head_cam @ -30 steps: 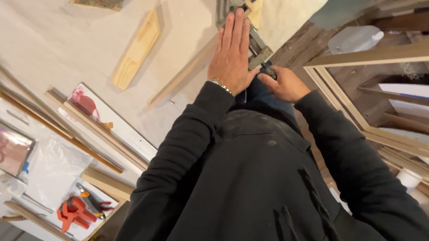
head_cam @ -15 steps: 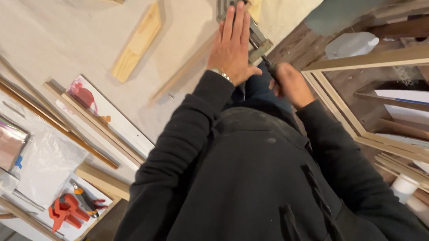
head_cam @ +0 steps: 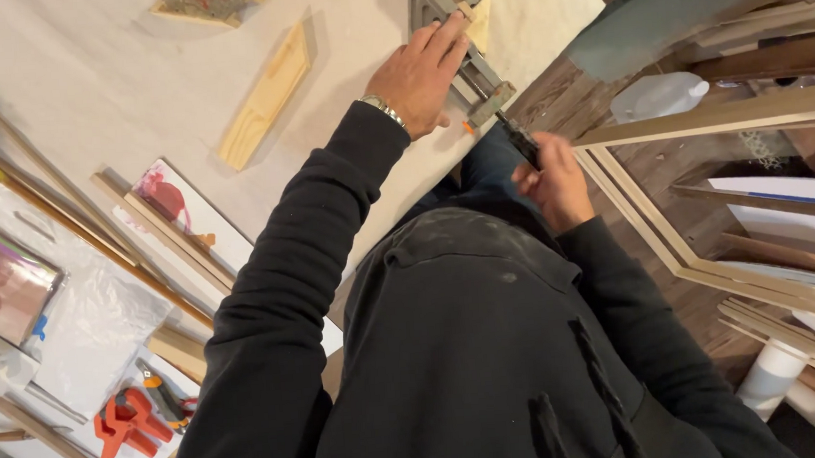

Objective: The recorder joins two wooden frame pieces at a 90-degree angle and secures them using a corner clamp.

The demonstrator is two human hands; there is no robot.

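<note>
A pale wood block [head_cam: 266,98] lies on the table; orange spring clamps [head_cam: 129,422] lower left.

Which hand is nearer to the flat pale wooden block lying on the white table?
Left. The left hand rests flat on the grey metal clamp, beside the pale wooden block; the right hand grips the clamp's black handle, farther off.

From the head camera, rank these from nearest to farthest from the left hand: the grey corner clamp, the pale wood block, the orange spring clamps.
Measured from the left hand:
1. Grey corner clamp: directly under the fingers, at the table's edge.
2. Pale wood block: lying on the white table, off to the image left of the hand.
3. Orange spring clamps: far down at the lower left corner.
</note>
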